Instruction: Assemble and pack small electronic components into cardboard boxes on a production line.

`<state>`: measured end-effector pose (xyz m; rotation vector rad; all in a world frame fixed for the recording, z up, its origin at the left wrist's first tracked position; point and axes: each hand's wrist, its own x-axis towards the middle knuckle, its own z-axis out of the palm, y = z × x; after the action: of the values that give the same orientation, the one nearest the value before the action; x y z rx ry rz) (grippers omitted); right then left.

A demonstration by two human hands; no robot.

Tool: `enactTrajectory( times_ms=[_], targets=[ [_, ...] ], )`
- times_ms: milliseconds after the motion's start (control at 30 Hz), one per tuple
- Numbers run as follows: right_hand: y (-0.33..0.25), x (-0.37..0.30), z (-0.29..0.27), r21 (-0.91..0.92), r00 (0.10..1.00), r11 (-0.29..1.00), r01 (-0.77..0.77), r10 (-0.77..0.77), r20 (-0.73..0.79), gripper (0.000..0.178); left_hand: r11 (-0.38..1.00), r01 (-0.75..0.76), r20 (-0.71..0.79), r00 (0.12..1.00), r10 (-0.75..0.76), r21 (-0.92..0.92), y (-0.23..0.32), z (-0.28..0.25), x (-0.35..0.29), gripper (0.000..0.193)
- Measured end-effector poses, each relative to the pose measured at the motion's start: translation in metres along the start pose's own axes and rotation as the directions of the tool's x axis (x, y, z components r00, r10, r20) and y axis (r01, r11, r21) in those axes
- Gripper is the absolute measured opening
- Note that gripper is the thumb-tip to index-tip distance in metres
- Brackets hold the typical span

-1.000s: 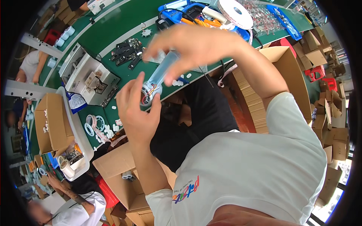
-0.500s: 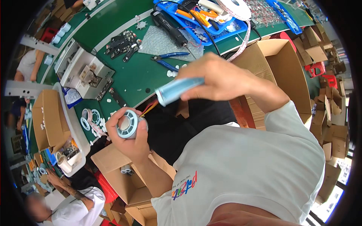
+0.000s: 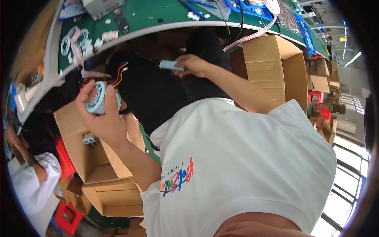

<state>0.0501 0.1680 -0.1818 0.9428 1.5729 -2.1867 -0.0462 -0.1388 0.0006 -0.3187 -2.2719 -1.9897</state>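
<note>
My left hand point(image 3: 103, 116) is closed around a light-blue round housing point(image 3: 96, 102) with a slotted, spoked rim. Red and yellow wires point(image 3: 119, 75) stick up from beside it, with a small white connector at their end. Above my black-trousered lap, my right hand point(image 3: 191, 65) grips a light-blue handle-like piece point(image 3: 169, 65) by one end. The two light-blue pieces are apart. Below my left forearm, an open cardboard box point(image 3: 77, 156) holds a few light-blue and grey pieces point(image 3: 90, 140).
The green bench point(image 3: 146, 15) runs along the top, with light-blue rings point(image 3: 65, 46), white bits and blue-handled pliers point(image 3: 193, 10) on it. A paper tape point(image 3: 252, 38) hangs over its edge. A large open cardboard box point(image 3: 263, 71) stands at right. A co-worker's sleeve point(image 3: 41, 173) is at far left.
The view has shifted toward my lap and the right side. My right hand has drawn the handle-like piece back from the bench edge and over my lap; the left still holds the housing.
</note>
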Motion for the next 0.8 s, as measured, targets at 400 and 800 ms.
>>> enactTrajectory(
  times_ms=[400, 800],
  targets=[
    [-0.045, 0.057, -0.067, -0.672, 0.678, 0.472, 0.571, -0.733, 0.061, 0.032, 0.925, 0.134, 0.123, 0.988, -0.097, -0.354, -0.031, -0.027, -0.034, 0.041],
    [-0.084, -0.121, 0.144, 0.116, 0.727, 0.886, 0.450, -0.438, 0.529, 0.054, 0.776, 0.110, 0.354, 0.923, 0.153, -0.621, -0.024, 0.049, -0.023, 0.075]
  ],
)
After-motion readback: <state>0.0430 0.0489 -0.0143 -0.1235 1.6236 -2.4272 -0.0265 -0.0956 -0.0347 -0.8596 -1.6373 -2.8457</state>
